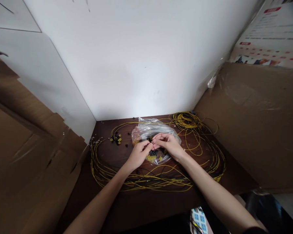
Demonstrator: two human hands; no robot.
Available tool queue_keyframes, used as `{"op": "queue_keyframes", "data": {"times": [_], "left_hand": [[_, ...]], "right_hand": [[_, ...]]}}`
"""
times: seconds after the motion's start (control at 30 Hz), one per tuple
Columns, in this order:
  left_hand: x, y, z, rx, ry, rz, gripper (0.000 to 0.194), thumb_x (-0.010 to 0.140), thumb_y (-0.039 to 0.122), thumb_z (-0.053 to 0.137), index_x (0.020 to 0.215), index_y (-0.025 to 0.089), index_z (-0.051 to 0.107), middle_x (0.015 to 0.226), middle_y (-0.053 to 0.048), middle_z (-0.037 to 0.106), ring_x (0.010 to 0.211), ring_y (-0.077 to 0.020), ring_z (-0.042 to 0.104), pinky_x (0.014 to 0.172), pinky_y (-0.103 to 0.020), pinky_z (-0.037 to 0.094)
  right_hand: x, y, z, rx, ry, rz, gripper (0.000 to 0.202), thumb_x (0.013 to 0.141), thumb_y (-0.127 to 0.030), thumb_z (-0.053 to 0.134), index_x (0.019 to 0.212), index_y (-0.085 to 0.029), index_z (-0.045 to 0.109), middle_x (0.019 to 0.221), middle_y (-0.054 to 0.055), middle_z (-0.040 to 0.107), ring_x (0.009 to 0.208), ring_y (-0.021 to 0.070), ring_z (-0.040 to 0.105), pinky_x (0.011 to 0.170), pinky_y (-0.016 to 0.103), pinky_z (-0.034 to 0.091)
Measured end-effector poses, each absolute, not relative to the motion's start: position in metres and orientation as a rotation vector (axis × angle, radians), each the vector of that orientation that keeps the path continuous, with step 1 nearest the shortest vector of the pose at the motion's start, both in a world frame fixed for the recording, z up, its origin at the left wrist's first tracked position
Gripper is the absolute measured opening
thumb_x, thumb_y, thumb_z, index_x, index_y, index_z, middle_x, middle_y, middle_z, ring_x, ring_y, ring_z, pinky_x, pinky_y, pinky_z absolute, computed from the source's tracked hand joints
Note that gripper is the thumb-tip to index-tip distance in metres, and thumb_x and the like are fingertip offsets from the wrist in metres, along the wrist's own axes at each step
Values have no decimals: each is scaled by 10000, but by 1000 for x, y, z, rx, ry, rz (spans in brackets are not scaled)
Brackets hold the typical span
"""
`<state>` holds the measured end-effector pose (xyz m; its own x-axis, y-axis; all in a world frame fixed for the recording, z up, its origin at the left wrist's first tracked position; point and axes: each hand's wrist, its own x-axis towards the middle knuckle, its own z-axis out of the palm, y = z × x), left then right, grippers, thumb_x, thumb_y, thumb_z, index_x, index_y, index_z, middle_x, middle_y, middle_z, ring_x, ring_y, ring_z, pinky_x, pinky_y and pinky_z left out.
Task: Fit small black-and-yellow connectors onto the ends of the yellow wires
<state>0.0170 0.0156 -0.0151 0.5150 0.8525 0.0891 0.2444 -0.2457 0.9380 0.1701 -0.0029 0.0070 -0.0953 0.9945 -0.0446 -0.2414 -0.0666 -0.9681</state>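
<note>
My left hand and my right hand meet fingertip to fingertip over a clear plastic bag. Both are closed in a pinch. Whatever sits between the fingers is too small to make out. Small yellow parts and black pieces show in the bag's opening, just under my hands. Thin yellow cables loop around the bag and pass beneath both forearms. Left of the bag lies a small cluster of black and yellow connectors.
A tangled coil of yellow cable lies at the back right of the dark brown table. Cardboard stands on the left, and a cardboard box on the right. A white panel closes the back. A power strip shows below the front edge.
</note>
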Motion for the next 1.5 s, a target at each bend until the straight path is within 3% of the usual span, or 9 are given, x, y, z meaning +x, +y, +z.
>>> {"op": "queue_keyframes", "data": {"times": [0.67, 0.9, 1.5], "left_hand": [[17, 15, -13, 1776, 914, 761, 309, 851, 355, 405, 707, 137, 571, 433, 62, 378, 435, -79, 364, 478, -195, 316], [16, 15, -13, 1805, 915, 775, 314, 850, 353, 411, 719, 132, 592, 500, 33, 473, 486, -86, 416, 499, -193, 340], [16, 16, -19, 1863, 908, 785, 326, 860, 341, 406, 721, 125, 606, 624, 5, 545, 577, -95, 449, 555, -200, 338]], "right_hand": [[170, -4, 7, -1045, -1093, 1407, 237, 595, -286, 764, 731, -121, 662, 676, 11, 637, 553, 103, 618, 597, 247, 537], [170, -3, 7, -1047, -1097, 1407, 243, 594, -284, 763, 746, -124, 662, 668, 4, 633, 550, 97, 612, 590, 240, 535], [171, -2, 7, -1054, -1112, 1434, 274, 597, -302, 761, 760, -114, 646, 639, 8, 637, 559, 117, 631, 597, 257, 534]]}}
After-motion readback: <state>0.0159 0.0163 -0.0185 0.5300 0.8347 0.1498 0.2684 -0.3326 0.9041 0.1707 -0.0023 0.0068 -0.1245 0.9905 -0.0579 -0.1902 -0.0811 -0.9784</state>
